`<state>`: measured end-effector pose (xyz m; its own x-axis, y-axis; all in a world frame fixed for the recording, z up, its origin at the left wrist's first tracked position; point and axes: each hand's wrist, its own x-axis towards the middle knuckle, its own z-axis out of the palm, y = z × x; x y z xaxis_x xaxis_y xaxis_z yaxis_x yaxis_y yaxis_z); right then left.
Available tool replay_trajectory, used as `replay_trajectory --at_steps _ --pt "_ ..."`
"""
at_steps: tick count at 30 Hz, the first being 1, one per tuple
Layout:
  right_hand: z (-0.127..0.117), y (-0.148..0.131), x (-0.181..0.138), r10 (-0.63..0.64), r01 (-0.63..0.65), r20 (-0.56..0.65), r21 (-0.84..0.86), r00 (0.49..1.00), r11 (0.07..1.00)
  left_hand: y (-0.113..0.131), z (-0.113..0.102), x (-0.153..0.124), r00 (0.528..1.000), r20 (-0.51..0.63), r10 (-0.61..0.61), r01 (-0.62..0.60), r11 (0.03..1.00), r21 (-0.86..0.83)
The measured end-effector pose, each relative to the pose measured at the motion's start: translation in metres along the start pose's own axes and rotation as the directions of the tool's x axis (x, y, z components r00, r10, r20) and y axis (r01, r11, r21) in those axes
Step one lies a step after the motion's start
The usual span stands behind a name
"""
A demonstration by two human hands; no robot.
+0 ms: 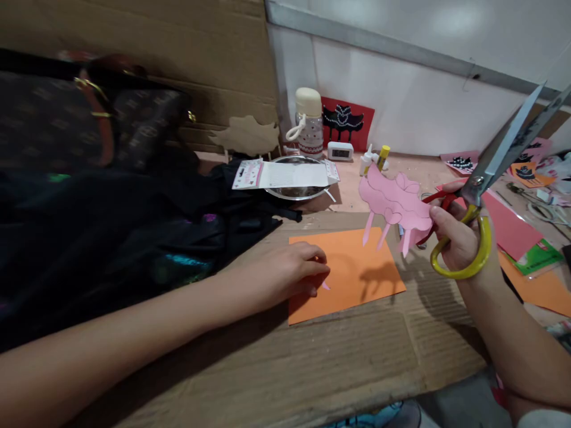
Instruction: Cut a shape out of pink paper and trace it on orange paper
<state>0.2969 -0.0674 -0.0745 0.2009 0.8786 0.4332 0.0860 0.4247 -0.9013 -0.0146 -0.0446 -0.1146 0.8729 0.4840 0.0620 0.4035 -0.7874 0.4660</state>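
My right hand (457,232) grips large scissors (479,178) with one yellow and one red handle, their blades apart and pointing up. The same hand pinches the right edge of a pink paper cutout (392,199), which has wavy outlines, drawn lines and thin pointed legs. This cutout hangs above an orange paper sheet (357,255) and casts a shadow on it. My left hand (303,270) rests on the sheet's left part with fingers curled together. From under its fingertips pokes a small pink paper scrap (327,286); the rest of the scrap is hidden.
Cardboard (357,351) covers the near tabletop. Behind stand a bottle (308,122), a small digital clock (340,151), a glue stick (383,158) and a metal dish (297,193) with a white package (289,175) across it. Dark cloth (111,238) lies left; coloured papers (513,226) lie right.
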Motion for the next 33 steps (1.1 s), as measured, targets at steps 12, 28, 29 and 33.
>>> replay_trajectory --at_steps 12,28,29,33 --pt "0.004 0.003 -0.008 0.073 -0.074 0.037 0.022 0.997 0.997 0.033 0.011 -0.006 0.990 0.143 0.013 -0.079 0.882 0.465" --pt "0.005 0.002 -0.008 0.016 -0.015 0.023 -0.007 1.000 1.000 0.042 0.043 -0.033 0.980 0.111 -0.163 0.142 0.974 0.179" --pt "0.006 0.002 -0.008 0.017 -0.017 0.024 0.001 1.000 1.000 0.049 0.047 -0.033 0.970 0.177 -0.166 0.143 0.980 0.136" --pt "0.008 0.002 -0.011 0.056 -0.057 0.025 0.026 0.998 0.998 0.078 0.051 -0.016 0.926 0.366 0.088 -0.010 0.978 -0.208"
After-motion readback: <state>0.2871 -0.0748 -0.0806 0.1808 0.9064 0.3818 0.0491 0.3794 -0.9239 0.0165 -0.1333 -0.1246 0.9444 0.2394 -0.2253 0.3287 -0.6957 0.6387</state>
